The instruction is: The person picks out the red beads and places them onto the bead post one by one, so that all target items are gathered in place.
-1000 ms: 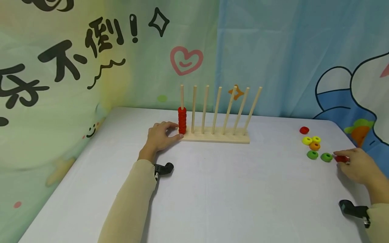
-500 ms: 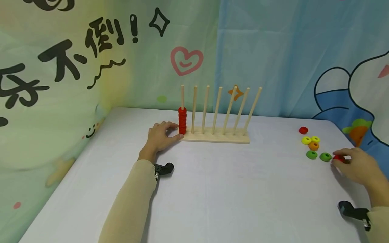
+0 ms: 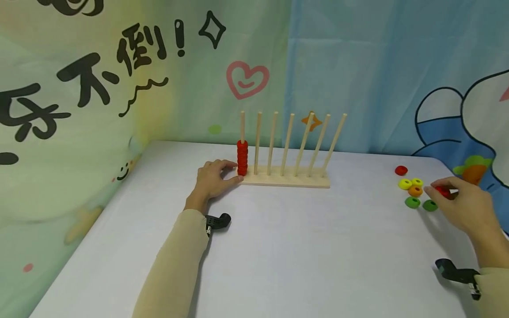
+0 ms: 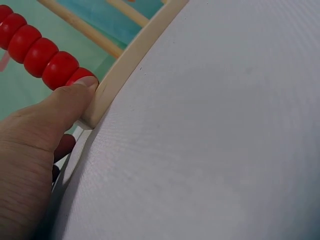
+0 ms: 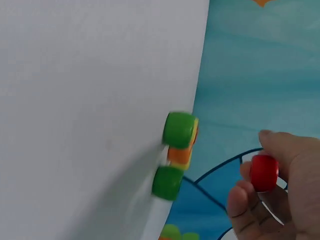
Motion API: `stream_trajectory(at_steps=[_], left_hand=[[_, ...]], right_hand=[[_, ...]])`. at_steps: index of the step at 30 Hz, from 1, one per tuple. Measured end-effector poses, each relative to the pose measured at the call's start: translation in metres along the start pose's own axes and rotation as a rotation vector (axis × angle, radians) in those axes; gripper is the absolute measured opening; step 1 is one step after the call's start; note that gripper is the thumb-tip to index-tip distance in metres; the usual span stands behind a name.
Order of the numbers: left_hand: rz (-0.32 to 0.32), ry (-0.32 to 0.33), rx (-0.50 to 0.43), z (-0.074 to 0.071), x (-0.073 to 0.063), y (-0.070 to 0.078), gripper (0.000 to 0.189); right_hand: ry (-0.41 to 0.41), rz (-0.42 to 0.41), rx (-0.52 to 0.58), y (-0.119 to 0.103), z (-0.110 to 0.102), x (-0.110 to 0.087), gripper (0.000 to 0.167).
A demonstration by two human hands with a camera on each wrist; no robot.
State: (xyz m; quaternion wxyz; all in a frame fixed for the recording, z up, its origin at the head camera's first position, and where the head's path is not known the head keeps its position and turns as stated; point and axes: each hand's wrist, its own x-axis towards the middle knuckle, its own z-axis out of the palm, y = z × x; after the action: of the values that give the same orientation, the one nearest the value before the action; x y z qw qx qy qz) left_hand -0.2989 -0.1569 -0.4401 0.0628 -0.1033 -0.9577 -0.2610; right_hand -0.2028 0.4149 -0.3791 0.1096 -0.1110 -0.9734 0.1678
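Note:
In the head view my left hand [image 3: 212,181] grips the left end of a wooden peg rack [image 3: 284,179], the thumb at its front edge and the other fingers behind. The left wrist view has the thumb [image 4: 75,97] right by the lowest bead of a red bead stack [image 4: 42,56]. That stack sits on the leftmost peg; the other pegs are bare. My right hand [image 3: 471,203] holds a single red bead [image 5: 264,173] above the table at the right. Below it lie two green beads [image 3: 412,202], an orange bead [image 3: 415,191] and two yellow beads [image 3: 405,183].
Another red bead [image 3: 401,170] lies behind the yellow ones, near the far right of the white table [image 3: 318,247]. A printed cloth backdrop [image 3: 338,53] stands along the table's back edge and left side.
My right hand has picked the red bead off the table beside the green beads and raised it. The left hand stays on the rack; the head view has shifted slightly.

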Motion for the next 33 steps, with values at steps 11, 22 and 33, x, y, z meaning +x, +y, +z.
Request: stream_trajectory(at_steps=[11, 22, 33], left_hand=[[-0.005, -0.021, 0.016, -0.001, -0.003, 0.0, 0.056], [-0.012, -0.012, 0.004, -0.001, -0.003, 0.0, 0.057], [-0.008, -0.013, -0.002, -0.001, -0.001, 0.001, 0.056]], right_hand=[[0.037, -0.07, 0.101, -0.034, -0.001, 0.0, 0.047], [0.023, -0.187, 0.246, -0.07, -0.006, -0.002, 0.052], [0.152, -0.29, 0.351, -0.092, 0.002, -0.004, 0.038]])
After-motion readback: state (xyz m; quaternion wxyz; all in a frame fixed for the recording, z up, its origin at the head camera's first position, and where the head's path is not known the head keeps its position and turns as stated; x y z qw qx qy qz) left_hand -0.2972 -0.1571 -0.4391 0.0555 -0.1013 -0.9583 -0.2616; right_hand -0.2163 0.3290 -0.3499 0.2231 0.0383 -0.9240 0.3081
